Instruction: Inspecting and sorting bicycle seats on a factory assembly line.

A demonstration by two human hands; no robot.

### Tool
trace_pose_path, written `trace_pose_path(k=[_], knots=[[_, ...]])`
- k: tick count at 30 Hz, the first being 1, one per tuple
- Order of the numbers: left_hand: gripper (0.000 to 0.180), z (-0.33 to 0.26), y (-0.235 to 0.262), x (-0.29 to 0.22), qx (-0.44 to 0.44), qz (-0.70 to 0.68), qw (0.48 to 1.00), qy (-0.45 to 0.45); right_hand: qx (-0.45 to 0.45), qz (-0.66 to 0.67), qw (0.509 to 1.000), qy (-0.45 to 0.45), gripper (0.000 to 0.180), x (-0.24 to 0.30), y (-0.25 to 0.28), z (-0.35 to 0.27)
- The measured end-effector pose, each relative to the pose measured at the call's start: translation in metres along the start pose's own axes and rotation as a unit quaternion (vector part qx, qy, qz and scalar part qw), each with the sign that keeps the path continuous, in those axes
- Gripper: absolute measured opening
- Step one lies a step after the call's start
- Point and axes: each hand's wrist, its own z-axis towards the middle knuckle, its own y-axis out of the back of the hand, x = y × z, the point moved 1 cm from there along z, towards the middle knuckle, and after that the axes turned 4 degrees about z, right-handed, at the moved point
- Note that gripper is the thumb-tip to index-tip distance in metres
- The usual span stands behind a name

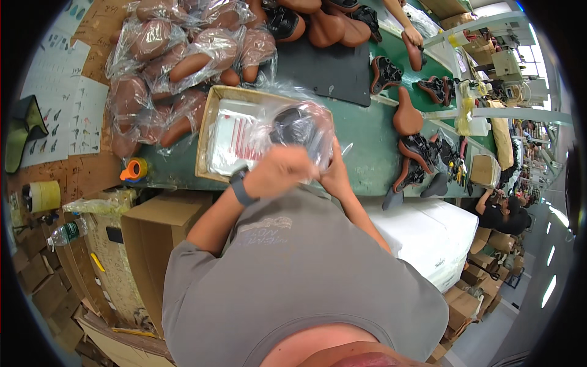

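Note:
A clear plastic bag with a black shoe (pixel 292 125) in it is over the right part of an open cardboard box (pixel 203 137). My right hand (pixel 335 171) grips its near right side. My left hand (pixel 282 170), with a dark band on the wrist, is at the bag's near edge. Its fingers are smeared by motion, so their hold cannot be made out. White sheets with red stripes (pixel 243 137) lie in the left part of the box, under thin plastic.
Bagged brown-soled shoes (pixel 150 79) are heaped at the far left. A black mat (pixel 324 70) lies behind the box. Loose black shoes (pixel 413 150) and an orange tape roll (pixel 136 168) flank it. At the far right, another person's hand (pixel 414 37) holds a brown-soled shoe.

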Motion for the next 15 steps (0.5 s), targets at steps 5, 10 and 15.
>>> trace_pose_path(k=[5,10,15], knots=[[0.027,-0.019,0.009,0.062,0.036,-0.162,0.948,0.271,0.007,0.355,0.914,-0.194,0.063,0.031,0.007,0.054],[0.084,0.082,0.039,0.076,-0.166,-0.192,0.937,0.238,0.008,0.023,0.981,0.193,0.044,0.054,-0.016,0.095],[0.030,0.128,0.221,0.159,-0.294,-0.401,0.851,0.168,0.340,0.313,0.861,-0.210,0.026,0.002,-0.047,0.141]])
